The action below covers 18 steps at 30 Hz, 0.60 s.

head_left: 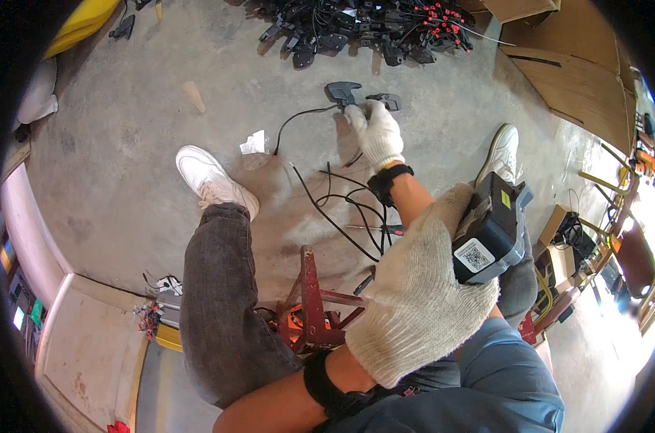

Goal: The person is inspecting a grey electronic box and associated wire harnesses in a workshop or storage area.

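Observation:
My left hand (421, 303), in a knitted cream glove, reaches across to the right and is closed around a black box-shaped plastic unit (488, 229). The unit has a white label and a small yellow one, with a greyish edge on its right. Further forward, my right hand (378, 133), also gloved, is closed at two dark grey plastic parts with thin cables. One part (342, 92) is T-shaped, at the thumb side; the other (386, 101) is partly behind the fingers. The exact hold at the fingertips is hidden. Red-tipped cable ends hang near the floor.
A heap of black cabled parts (342, 32) lies ahead, some red-tipped. Black cables (334, 209) and a screwdriver (394, 229) lie between my feet. A red metal stand (313, 310) is beside my left leg. A cardboard box (580, 72) stands at the right, a paper scrap (254, 142) ahead.

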Each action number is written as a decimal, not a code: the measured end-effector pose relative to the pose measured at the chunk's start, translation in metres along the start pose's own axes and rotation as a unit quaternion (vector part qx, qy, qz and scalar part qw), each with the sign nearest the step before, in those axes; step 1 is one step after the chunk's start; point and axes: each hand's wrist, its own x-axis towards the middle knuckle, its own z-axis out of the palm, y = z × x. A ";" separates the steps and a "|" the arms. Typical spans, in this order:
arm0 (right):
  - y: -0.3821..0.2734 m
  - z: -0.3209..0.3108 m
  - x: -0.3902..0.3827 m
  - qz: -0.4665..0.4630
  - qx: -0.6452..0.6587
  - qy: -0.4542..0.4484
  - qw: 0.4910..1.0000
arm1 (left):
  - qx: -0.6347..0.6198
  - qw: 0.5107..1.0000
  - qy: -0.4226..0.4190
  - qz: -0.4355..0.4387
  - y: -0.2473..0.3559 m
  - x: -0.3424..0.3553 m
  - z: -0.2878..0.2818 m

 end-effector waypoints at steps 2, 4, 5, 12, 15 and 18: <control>-0.010 0.010 0.009 0.033 -0.008 -0.020 0.999 | 0.015 1.000 -0.003 -0.005 0.003 0.001 -0.002; -0.012 0.017 0.018 0.065 -0.009 -0.041 0.997 | -0.010 0.999 0.007 -0.040 0.003 0.001 0.000; -0.008 0.020 0.022 0.066 -0.010 -0.042 0.997 | -0.011 0.999 0.006 -0.041 0.004 0.002 0.000; 0.031 0.048 0.008 0.090 0.200 -0.007 0.976 | 0.005 0.998 0.028 0.047 -0.002 -0.002 -0.003; 0.060 0.045 -0.004 0.108 0.277 0.009 0.955 | -0.009 0.999 0.008 0.039 0.004 0.000 0.001; 0.020 0.047 -0.032 0.152 0.355 -0.005 0.923 | 0.001 1.000 0.007 0.000 0.006 0.000 -0.007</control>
